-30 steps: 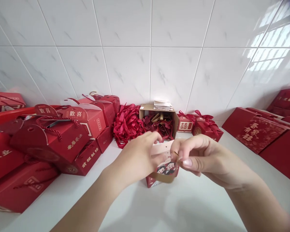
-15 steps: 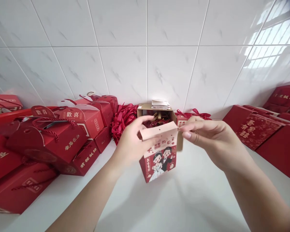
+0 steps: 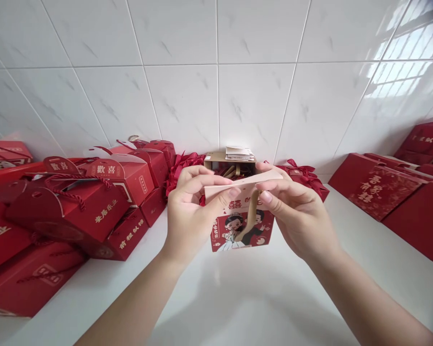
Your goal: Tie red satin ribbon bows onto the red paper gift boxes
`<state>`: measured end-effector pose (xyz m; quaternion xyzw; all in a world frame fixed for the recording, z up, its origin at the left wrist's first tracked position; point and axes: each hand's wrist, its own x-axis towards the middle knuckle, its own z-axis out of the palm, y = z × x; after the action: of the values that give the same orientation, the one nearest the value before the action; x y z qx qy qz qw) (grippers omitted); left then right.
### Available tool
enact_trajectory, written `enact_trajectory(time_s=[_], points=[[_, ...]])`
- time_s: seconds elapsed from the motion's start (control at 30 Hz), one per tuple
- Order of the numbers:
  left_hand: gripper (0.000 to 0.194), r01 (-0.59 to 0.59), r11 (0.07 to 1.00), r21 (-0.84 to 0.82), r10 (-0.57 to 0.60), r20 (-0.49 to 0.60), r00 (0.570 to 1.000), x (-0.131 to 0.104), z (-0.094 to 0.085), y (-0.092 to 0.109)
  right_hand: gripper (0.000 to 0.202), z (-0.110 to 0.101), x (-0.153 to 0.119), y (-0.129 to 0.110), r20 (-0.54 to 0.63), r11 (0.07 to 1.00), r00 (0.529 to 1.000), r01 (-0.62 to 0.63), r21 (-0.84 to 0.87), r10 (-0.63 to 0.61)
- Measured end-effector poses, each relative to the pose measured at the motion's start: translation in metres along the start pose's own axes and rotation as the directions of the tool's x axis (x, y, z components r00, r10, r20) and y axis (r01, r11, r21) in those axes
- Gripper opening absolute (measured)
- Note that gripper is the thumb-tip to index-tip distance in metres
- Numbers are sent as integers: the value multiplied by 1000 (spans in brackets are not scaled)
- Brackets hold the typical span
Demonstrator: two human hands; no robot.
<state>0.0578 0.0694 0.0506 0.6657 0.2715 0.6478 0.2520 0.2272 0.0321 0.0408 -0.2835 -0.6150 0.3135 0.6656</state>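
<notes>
A red and pink gift box (image 3: 223,230) printed with a cartoon bride and groom is held up above the white counter. My left hand (image 3: 198,211) pinches its pale top edge, thumb in front and fingers behind. At the right part of that edge, my right hand (image 3: 296,206) has thumb and index finger closed on the end of a gold ribbon (image 3: 253,214). The ribbon hangs down across the printed front. My other right fingers lie behind the box top. Whether the ribbon passes through a hole there I cannot tell.
Several red gift boxes (image 3: 75,206) with rope handles are piled at left. Red ribbons (image 3: 182,168) lie beside an open cardboard box (image 3: 212,157) with a stack of white cards (image 3: 240,153) on it. Flat red bags (image 3: 378,187) lie at right, before a tiled wall (image 3: 252,105).
My right hand has come in to the top edge of the gift box, bringing the gold ribbon in front of it. My left hand has shifted its grip, and the box now faces me more squarely.
</notes>
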Motion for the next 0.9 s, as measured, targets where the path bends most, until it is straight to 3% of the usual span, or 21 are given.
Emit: enact_trajectory(time_s=[0.1, 0.27, 0.5, 0.9], points=[[11, -71, 997, 21, 71, 13, 997, 0, 1, -3, 15, 2, -2, 2, 11, 998, 1000, 21, 54, -22], [13, 23, 999, 45, -24, 19, 1000, -6, 7, -1, 16, 6, -2, 4, 1, 999, 1000, 13, 30, -13], [8, 72, 997, 13, -72, -22, 997, -13, 13, 2, 16, 11, -4, 11, -15, 976, 999, 43, -213, -47], [7, 177, 976, -123, -181, -17, 983, -12, 12, -1, 13, 13, -5, 6, -36, 970, 999, 25, -243, -35]])
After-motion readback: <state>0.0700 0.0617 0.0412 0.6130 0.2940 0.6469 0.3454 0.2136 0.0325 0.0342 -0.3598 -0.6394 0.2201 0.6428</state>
